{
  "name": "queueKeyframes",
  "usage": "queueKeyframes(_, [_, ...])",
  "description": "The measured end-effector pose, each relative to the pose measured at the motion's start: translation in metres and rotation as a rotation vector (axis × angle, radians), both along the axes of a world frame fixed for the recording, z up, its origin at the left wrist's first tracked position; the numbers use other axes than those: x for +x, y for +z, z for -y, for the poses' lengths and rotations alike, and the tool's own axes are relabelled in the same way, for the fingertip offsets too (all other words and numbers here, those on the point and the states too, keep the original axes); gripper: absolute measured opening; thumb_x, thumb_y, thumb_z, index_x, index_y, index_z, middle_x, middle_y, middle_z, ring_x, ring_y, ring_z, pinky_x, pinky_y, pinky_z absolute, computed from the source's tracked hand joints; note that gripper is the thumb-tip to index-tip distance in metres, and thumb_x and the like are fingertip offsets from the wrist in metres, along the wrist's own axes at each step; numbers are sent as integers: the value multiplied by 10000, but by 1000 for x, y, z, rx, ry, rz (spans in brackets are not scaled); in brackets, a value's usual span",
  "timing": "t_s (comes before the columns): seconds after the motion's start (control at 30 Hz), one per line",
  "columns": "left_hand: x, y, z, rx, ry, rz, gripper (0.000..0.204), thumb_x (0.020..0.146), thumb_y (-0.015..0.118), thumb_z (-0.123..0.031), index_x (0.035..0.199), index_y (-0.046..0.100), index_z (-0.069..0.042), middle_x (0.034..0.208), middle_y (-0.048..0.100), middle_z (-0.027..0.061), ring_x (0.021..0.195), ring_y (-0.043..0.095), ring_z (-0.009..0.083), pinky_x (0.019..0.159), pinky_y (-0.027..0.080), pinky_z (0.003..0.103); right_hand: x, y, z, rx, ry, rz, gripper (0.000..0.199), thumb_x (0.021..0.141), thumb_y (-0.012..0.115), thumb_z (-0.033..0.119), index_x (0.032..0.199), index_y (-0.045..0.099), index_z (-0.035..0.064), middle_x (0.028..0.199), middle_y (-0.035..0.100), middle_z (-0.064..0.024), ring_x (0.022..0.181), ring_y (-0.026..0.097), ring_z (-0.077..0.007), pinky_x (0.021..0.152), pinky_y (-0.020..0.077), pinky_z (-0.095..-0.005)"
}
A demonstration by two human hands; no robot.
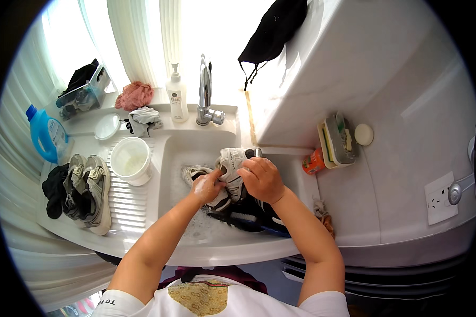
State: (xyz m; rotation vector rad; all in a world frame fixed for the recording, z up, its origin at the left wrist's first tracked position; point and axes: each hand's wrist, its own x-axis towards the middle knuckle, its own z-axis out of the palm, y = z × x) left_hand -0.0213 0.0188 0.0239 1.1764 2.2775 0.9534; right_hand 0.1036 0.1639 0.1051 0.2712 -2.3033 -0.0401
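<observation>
Left to right: pair of grey shoes (87, 193) drains on the board. In the sink (166, 174), my left hand (206, 187), soapy, pinches the white shoe (231, 169); my right hand (262, 178) clamps over it. Judged step: scrubbing. Next calls for the brush (243, 219) lying below.

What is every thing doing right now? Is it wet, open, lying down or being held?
Left hand: soapy, touching the shoe.
Right hand: gripping the shoe.
White shoe: held over the sink, wet.
Sink: holds sudsy water.
Tap: no water seen running.
Scrub brush: lying in the sink.
Grey sandals: lying on the ribbed board.
White tub: upright, open.
Blue detergent bottle: capped, upright.
Pump bottle: upright.
</observation>
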Motion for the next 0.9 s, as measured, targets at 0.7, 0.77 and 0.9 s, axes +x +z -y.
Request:
queueKeyframes(0.7, [-64,33,47,247,-30,490,301,858,600,-79,1139,526,1,1084,577,56,928,524,108,802,438,255,-30,-199,-12,-150,-469,1521,377,865,443,135,1232,527,121,1262,524,-136,1046,590,-325,876,475,-410])
queueKeyframes(0.77, [-60,37,50,217,-83,395,277,849,615,-99,1097,539,-2,988,589,69,874,523,119,743,444,269,-26,-190,-14,4,-347,1469,273,812,519,148,1044,635,63,1055,645,-116,993,617,-291,831,492,-389])
queueKeyframes(0.9, [-53,30,44,141,-184,259,281,840,622,-130,1082,540,-15,940,591,91,827,538,163,713,444,299,-15,-139,-19,79,-317,1429,245,713,618,176,942,672,106,1003,647,-103,930,629,-266,783,506,-375])
